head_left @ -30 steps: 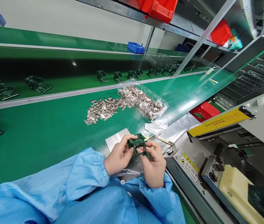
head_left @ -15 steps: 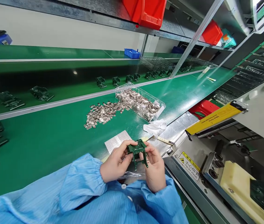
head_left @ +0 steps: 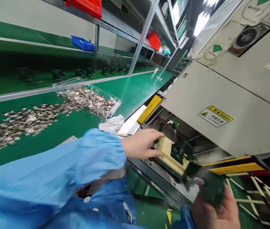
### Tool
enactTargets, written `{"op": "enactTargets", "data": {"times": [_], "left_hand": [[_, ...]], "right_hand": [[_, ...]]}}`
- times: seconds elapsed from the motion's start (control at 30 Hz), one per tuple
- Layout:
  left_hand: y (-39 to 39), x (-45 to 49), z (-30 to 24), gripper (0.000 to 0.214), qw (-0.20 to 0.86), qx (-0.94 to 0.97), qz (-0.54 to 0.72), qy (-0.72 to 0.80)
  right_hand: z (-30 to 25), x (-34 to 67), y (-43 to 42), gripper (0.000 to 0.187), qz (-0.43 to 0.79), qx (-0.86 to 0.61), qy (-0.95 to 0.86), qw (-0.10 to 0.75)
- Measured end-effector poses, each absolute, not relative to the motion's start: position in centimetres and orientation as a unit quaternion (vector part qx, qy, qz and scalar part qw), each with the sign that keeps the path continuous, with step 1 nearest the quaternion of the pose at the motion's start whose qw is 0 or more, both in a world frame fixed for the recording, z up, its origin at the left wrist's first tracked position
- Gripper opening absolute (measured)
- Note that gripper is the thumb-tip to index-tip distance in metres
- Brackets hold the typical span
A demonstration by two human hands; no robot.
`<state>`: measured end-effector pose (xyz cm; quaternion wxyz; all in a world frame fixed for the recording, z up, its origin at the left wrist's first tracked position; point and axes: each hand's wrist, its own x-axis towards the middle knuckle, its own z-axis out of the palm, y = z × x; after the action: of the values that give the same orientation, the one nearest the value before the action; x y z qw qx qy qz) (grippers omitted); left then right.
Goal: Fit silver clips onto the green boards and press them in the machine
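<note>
My left hand (head_left: 143,144) reaches over the end of a cream-coloured fixture block (head_left: 166,146). Its fingers are spread, with the tips at the block's edge, and nothing is gripped in them. A dark green plastic part (head_left: 179,152) sits on the block, just right of those fingers. Low on the right, my right hand (head_left: 218,210) holds a dark green plastic frame (head_left: 212,186) in front of the block. Both the hand and the frame are smeared by motion, so the frame's details cannot be made out.
A grey machine body (head_left: 197,101) with a warning label overhangs the fixture, flanked by yellow bars (head_left: 150,108). Small metal pieces (head_left: 27,122) lie heaped on the green bench beside a clear tray (head_left: 113,109) of more. A white cloth (head_left: 112,123) lies near the bench edge.
The view has swung right toward the machine. Both hands held the green plastic frame above the bench; now the left is at the fixture and the right is low, gripping a green frame.
</note>
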<state>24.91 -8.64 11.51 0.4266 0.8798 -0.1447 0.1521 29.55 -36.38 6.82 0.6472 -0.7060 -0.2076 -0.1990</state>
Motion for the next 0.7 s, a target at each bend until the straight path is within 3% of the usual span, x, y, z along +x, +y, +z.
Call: {"op": "enactTargets", "data": {"times": [0.1, 0.27, 0.37, 0.47, 0.6, 0.7], "left_hand": [[-12.9, 31.3, 11.5, 0.082, 0.402, 0.887, 0.151, -0.168], [-15.5, 34.8, 12.4, 0.084, 0.497, 0.855, 0.100, -0.112], [-13.4, 31.4, 12.9, 0.070, 0.594, 0.787, 0.144, -0.082], [-10.3, 24.9, 12.1, 0.055, 0.649, 0.753, 0.100, -0.044], [-7.8, 16.8, 7.8, 0.056, 0.668, 0.737, 0.056, 0.088], [-7.4, 14.9, 3.8, 0.060, 0.659, 0.729, 0.083, 0.169]], "right_hand": [[6.9, 32.0, -40.0, 0.069, -0.328, -0.687, -0.086, 0.643], [8.2, 35.7, -40.7, 0.072, -0.233, -0.790, -0.112, 0.555], [9.9, 37.2, -38.4, 0.073, -0.161, -0.818, -0.213, 0.509], [11.2, 38.5, -35.7, 0.066, -0.071, -0.854, -0.297, 0.421], [10.8, 39.3, -34.7, 0.063, -0.031, -0.861, -0.321, 0.393], [9.4, 38.1, -36.4, 0.067, -0.069, -0.884, -0.289, 0.361]]}}
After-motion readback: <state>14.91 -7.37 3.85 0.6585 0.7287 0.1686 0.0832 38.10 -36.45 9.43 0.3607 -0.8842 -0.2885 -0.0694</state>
